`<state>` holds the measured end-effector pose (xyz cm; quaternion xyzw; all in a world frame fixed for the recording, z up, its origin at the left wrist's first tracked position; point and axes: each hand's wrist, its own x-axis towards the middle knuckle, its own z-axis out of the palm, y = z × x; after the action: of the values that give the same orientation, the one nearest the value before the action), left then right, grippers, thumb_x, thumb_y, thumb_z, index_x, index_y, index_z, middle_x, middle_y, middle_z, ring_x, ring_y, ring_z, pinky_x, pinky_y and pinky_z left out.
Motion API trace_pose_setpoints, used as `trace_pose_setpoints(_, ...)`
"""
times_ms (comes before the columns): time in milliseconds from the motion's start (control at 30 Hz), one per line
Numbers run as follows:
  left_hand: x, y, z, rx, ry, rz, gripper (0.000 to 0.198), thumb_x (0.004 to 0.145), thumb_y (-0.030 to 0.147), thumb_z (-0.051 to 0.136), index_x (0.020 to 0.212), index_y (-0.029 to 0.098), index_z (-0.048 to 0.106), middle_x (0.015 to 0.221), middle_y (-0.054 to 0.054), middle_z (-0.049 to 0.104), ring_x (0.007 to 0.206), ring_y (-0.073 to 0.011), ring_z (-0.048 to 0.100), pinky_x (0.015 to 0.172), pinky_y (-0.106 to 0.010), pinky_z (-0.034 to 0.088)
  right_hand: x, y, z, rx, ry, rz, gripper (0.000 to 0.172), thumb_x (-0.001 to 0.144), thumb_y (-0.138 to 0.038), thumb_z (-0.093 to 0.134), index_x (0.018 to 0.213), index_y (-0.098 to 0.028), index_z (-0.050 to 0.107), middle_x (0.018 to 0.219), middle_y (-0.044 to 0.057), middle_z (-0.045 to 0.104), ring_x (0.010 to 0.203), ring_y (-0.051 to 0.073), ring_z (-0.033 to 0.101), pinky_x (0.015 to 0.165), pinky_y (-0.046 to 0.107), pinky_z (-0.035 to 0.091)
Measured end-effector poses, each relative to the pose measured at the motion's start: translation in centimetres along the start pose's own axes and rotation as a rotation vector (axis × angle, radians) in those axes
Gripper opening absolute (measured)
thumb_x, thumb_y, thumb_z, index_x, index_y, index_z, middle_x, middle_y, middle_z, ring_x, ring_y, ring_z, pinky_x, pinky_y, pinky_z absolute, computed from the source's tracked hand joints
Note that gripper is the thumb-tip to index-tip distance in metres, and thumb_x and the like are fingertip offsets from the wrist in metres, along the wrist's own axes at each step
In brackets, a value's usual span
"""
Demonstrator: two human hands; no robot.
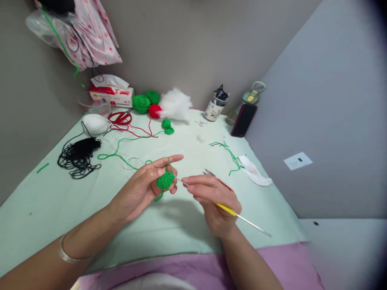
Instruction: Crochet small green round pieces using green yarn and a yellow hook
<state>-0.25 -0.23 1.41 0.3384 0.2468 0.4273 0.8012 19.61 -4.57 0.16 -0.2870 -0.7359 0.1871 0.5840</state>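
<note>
My left hand (145, 187) pinches a small green crocheted piece (165, 180) between thumb and fingers, with green yarn looped over its stretched forefinger. My right hand (216, 203) is closed around a crochet hook (229, 210) with a yellow grip; the hook's metal tip points left into the green piece. Both hands hover above the pale green tablecloth (45, 201), close together near the middle.
Small scissors (216, 177) lie just behind my right hand. Black yarn (79, 157), white yarn (95, 123), red scissors (120, 118), green and red balls (141, 103), white stuffing (175, 104), a tissue box (111, 96), a jar (215, 108) and a phone (243, 120) stand further back.
</note>
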Motion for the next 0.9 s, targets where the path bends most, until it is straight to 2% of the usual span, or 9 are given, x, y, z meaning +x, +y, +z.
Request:
trace_pose_setpoints(133,0.0,0.1,0.4,-0.018,0.025,-0.063,0.033,0.097,0.025,0.067,0.126,0.013,0.077,0.079,-0.004,0.065,0.062,-0.0116,0.055,0.055,-0.023,0.048,0.3,0.0,-0.3,0.131,-0.013,0.105,0.034,0.1,-0.009,0.064,0.123,-0.029,0.078,0.113,0.007,0.083,0.101,0.021,0.079,0.082,0.036,0.068)
trace_pose_setpoints(267,0.1,0.2,0.6,-0.02,0.008,-0.118,0.03,0.097,0.026,0.067,0.121,0.011,0.077,0.069,-0.001,0.061,0.05,-0.0064,0.042,0.047,-0.019,0.039,0.6,-0.2,-0.3,0.178,0.01,0.172,0.027,0.099,-0.011,0.066,0.115,-0.027,0.081,0.103,0.005,0.085,0.098,0.021,0.08,0.082,0.035,0.066)
trace_pose_setpoints(533,0.2,0.2,0.4,0.052,-0.031,-0.174,0.025,0.101,0.029,0.06,0.112,0.012,0.076,0.059,0.005,0.052,0.043,-0.0038,0.022,0.039,-0.015,0.027,0.6,0.1,0.1,0.349,0.055,0.313,0.017,0.101,-0.025,0.068,0.108,-0.029,0.083,0.1,0.005,0.084,0.083,0.018,0.078,0.074,0.034,0.067)
trace_pose_setpoints(600,0.2,0.2,0.4,0.074,-0.029,-0.135,0.025,0.102,0.03,0.061,0.112,0.013,0.076,0.06,0.004,0.053,0.043,-0.0043,0.026,0.04,-0.016,0.03,0.7,0.3,0.2,0.412,0.076,0.383,0.014,0.1,-0.028,0.07,0.104,-0.028,0.083,0.098,0.005,0.084,0.078,0.018,0.078,0.07,0.033,0.067)
trace_pose_setpoints(700,0.1,0.2,0.4,0.108,-0.015,-0.041,0.028,0.101,0.036,0.066,0.118,0.015,0.075,0.074,0.0,0.063,0.052,-0.0071,0.047,0.048,-0.02,0.042,1.0,0.7,0.1,0.496,0.173,0.5,0.012,0.096,-0.034,0.075,0.097,-0.025,0.083,0.092,0.005,0.085,0.07,0.018,0.078,0.064,0.031,0.066)
trace_pose_setpoints(767,0.1,0.1,0.4,0.118,-0.026,-0.002,0.032,0.099,0.039,0.07,0.121,0.016,0.075,0.08,-0.002,0.066,0.059,-0.0098,0.056,0.053,-0.022,0.045,1.2,0.8,0.1,0.541,0.238,0.568,0.013,0.093,-0.036,0.079,0.093,-0.024,0.082,0.089,0.005,0.086,0.067,0.017,0.078,0.061,0.029,0.066)
trace_pose_setpoints(900,0.3,-0.1,0.2,0.115,-0.044,-0.01,0.031,0.1,0.037,0.071,0.123,0.017,0.075,0.081,-0.002,0.067,0.061,-0.0113,0.061,0.054,-0.023,0.047,1.4,0.9,0.1,0.582,0.26,0.619,0.015,0.09,-0.038,0.081,0.09,-0.023,0.082,0.087,0.005,0.086,0.063,0.017,0.078,0.059,0.028,0.066)
